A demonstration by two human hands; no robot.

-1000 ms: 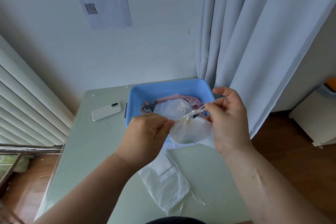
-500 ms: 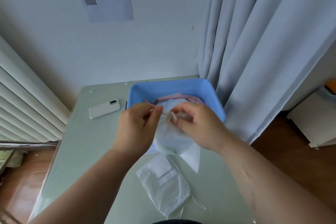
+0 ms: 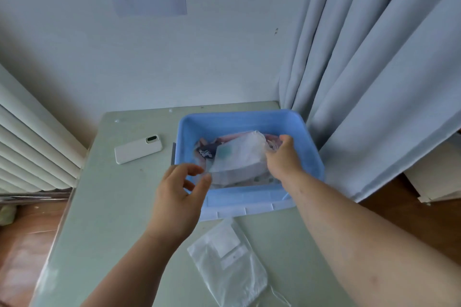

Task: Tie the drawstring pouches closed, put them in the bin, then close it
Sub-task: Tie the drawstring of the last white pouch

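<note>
A blue plastic bin (image 3: 252, 119) stands at the table's back right with several pouches inside. My right hand (image 3: 283, 157) reaches into the bin and grips the gathered neck of a white drawstring pouch (image 3: 239, 154), which hangs blurred over the pouches below. My left hand (image 3: 179, 192) hovers at the bin's near left corner, fingers loosely spread, holding nothing, just touching or near the pouch's lower edge. Another white pouch (image 3: 229, 264) lies flat on the table in front of the bin, its cords trailing to the right.
A white phone (image 3: 138, 149) lies face down left of the bin. A pale lid edge (image 3: 244, 209) shows under the bin's near side. A curtain (image 3: 369, 82) hangs right of the table; a radiator (image 3: 32, 147) stands at the left.
Both hands held the pouch by its cords in front of the bin. Now my right hand has carried it into the bin and my left hand has let go.
</note>
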